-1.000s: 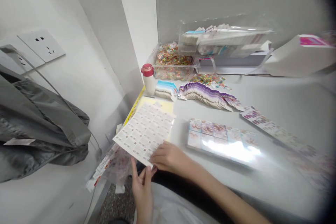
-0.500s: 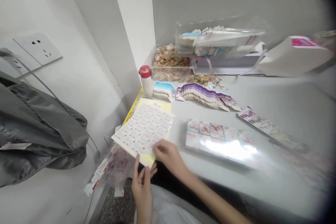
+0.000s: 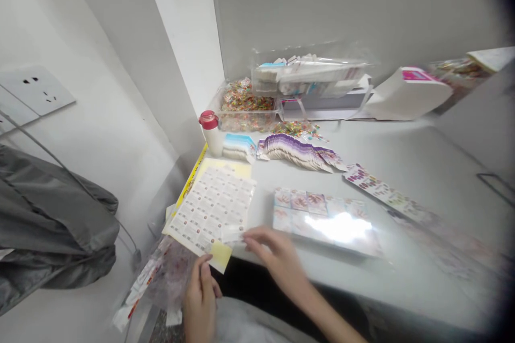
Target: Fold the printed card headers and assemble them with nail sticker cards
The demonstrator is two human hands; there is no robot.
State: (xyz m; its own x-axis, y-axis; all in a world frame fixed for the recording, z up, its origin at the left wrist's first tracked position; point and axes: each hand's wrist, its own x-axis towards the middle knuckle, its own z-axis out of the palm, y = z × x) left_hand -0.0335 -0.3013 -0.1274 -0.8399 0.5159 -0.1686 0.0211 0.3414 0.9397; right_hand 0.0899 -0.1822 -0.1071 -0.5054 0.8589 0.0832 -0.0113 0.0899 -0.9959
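A sheet of white printed labels [image 3: 217,201] lies at the left end of the table, on top of a yellow sheet. Its near corner shows bare yellow backing where a label is gone. My left hand [image 3: 201,292] is closed at that near edge, thumb and index finger close together on the sheet's border. Between the thumb and index finger of my right hand [image 3: 277,257] is a small whitish label [image 3: 232,233], held just over the sheet's near right part. Motion blurs the label's print.
Behind stand a red-capped bottle [image 3: 211,131], blue cards [image 3: 238,146], a fanned row of purple cards [image 3: 298,151] and a clear tub of colourful bits [image 3: 247,110]. A shiny wrapped block of cards [image 3: 298,209] lies right of the sheet. Printed strips [image 3: 386,187] extend rightward.
My right hand has drawn away from the sheet's corner with a label in its fingers. My left hand's fingers have curled in. The whole view has swung a little right.
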